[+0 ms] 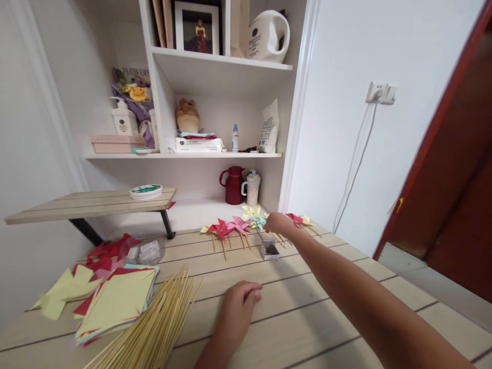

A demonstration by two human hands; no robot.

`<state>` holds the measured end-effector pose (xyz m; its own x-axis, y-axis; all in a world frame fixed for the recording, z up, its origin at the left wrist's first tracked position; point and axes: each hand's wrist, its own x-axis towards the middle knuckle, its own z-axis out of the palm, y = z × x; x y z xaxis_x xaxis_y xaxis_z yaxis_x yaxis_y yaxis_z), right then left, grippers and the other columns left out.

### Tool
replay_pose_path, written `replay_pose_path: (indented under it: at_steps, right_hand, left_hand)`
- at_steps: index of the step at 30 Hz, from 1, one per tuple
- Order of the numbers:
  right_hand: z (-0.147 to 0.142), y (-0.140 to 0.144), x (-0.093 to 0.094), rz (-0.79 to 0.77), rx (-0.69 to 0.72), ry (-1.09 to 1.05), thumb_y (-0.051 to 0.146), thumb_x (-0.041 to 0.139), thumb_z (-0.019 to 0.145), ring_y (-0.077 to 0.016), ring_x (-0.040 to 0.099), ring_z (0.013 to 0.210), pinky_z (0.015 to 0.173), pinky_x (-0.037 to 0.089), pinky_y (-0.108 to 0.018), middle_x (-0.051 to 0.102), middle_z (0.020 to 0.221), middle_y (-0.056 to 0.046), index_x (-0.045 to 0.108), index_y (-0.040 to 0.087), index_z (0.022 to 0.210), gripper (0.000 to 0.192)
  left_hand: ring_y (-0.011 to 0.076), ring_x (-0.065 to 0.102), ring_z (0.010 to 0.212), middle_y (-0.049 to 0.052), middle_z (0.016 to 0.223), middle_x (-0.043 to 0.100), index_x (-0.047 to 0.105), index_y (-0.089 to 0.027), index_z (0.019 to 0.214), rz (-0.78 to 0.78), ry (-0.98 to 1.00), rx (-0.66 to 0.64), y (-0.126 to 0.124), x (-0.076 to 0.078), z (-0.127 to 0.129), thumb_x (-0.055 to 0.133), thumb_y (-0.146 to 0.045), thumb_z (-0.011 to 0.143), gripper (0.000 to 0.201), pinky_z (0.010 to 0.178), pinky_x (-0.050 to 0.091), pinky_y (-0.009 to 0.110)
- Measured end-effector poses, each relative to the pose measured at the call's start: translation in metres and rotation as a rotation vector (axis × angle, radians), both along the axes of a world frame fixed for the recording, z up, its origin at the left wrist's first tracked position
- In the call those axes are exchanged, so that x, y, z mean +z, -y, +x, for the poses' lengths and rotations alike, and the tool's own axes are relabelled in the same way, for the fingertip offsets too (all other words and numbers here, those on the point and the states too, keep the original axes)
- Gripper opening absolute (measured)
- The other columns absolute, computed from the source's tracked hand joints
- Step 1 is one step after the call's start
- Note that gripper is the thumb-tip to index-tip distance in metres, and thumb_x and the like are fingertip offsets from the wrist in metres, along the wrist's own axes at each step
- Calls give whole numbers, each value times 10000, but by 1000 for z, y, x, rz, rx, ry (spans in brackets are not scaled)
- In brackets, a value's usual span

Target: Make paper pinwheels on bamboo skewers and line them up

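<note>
My right hand (278, 224) is stretched far across the table, its fingers closed at a row of paper pinwheels on sticks. A light blue pinwheel (258, 222) lies right at those fingertips, partly covered by them. Beside it are a pink pinwheel (239, 225) and a red pinwheel (220, 229); another red pinwheel (295, 219) lies past the wrist. Nearer to me, my left hand (239, 306) rests on the tabletop with fingers curled together, and nothing shows in it. Between the hands stands a small open box (270, 250) with small dark things inside.
To the left lie a bundle of thin wooden sticks (154, 323), a stack of square paper sheets (119, 302), folded yellow paper (69, 287) and a clear container (144, 252). A raised wooden stand (96, 201) is behind them. A red jug (233, 185) and a cup (252, 188) stand at the back.
</note>
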<state>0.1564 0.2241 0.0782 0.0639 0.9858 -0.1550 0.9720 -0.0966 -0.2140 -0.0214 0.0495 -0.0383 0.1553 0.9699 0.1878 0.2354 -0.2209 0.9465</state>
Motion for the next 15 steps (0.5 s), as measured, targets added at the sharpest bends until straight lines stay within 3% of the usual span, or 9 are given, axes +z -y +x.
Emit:
replay_pose_path:
  at_steps: [15]
  right_hand:
    - [7,-22,-19,-55,136,93,337,583,948,-222,625,1049,878,546,-411,603,1253,-84,599,191,1209,299]
  left_hand:
    - [206,664,811,78,849,735,764,-164,940,3,-17,8,-2,-7,0,521,-273,820,292,774,494,301]
